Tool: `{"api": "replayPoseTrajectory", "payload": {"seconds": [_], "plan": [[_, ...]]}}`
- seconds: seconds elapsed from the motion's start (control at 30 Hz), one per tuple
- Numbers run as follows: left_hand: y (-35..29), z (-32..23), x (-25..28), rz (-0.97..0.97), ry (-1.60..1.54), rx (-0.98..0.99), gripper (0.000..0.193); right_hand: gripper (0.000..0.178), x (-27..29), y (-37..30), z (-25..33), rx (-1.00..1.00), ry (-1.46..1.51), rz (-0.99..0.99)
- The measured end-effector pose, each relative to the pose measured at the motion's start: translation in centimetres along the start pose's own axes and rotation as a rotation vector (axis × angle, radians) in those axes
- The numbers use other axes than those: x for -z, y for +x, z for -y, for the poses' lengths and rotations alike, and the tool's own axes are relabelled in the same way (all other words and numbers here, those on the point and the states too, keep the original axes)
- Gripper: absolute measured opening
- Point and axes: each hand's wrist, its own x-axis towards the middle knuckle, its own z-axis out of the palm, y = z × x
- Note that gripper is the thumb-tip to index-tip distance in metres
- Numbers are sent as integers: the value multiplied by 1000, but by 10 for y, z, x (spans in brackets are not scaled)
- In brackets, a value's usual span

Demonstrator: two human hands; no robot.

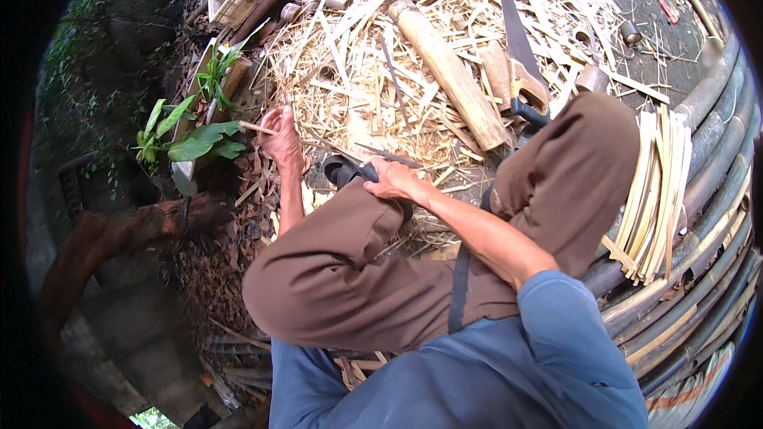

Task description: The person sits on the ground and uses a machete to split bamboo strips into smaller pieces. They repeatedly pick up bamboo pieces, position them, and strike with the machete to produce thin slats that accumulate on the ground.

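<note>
While a slim, brown, straight stick (256, 127) is held crosswise in the curled fingers of the left hand (285, 141), a narrow tool with a dark, rounded handle (370, 172) is gripped by the right hand (393, 180), its fingers being wrapped around that handle above the left knee. The stick is kept to the left of the tool, well apart from the handle, with its free end pointed toward a broad-leaved green plant (203, 141); whether it is touched by the tool's thin tip cannot be told. Beyond the hands, the ground is covered by a wide heap of pale, curled wood shavings (362, 83), on which a thick, pale, cylindrical log (445, 67) is laid at a slant, its lower end set near the right knee. Beside the log, a handsaw with a long dark blade and a wooden handle (515, 28) is rested on the shavings. To the right of the knee, a fanned bundle of flat, pale, split strips (653, 191) is laid over long, dark, round poles (707, 163), by which the right edge is lined.
</note>
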Motion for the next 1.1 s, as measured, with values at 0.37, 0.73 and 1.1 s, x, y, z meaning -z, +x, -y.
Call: {"api": "replayPoseTrajectory", "payload": {"seconds": [0.37, 0.73, 1.1], "plan": [[-55, -16, -12, 102, -81, -47, 19, 38, -20, -28, -27, 45, 8, -147], [-31, -8, -44, -55, -51, -140, 27, 18, 22, -12, -21, 20, -481, -147], [-37, 14, 22, -313, -162, -175, 45, 31, -4, -40, -66, 71, -256, -86]]}}
